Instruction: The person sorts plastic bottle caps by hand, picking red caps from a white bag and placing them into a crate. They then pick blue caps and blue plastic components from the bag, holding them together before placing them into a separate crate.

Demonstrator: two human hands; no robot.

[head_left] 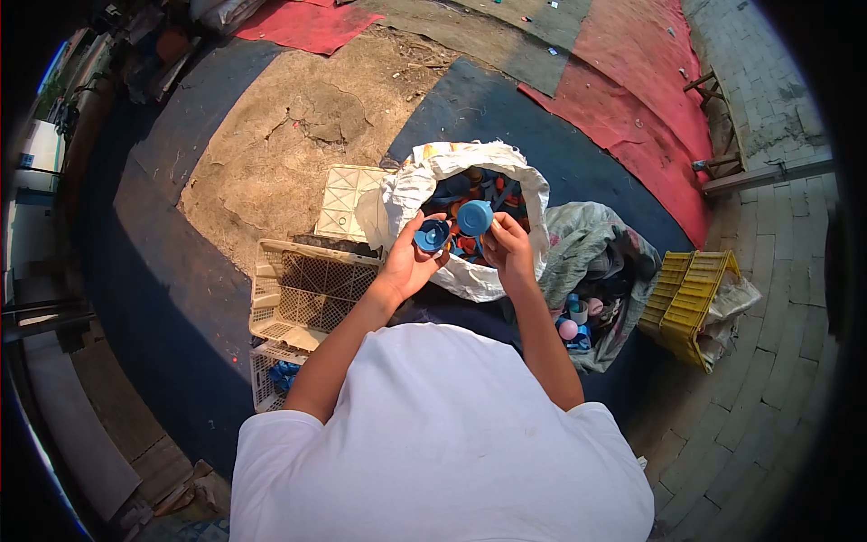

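Observation:
Over the mouth of a white woven sack (416,176), both hands are raised with a blue plastic piece in each. My left hand (406,266) is closed around a blue bottle cap (433,237) whose hollow inner side faces up. Between the fingers of my right hand (512,251) is a round blue lid (474,218), its flat face towards me. The two pieces are close together but look apart. Below them the sack holds many loose plastic caps (466,245) in blue, orange and red.
A cream plastic crate (271,312) stands left of the sack, with another crate holding blue pieces (283,373) nearer me. To the right are a grey-green sack (578,221) of mixed plastic parts and a yellow crate (679,298). Red mats (623,99) cover ground farther off.

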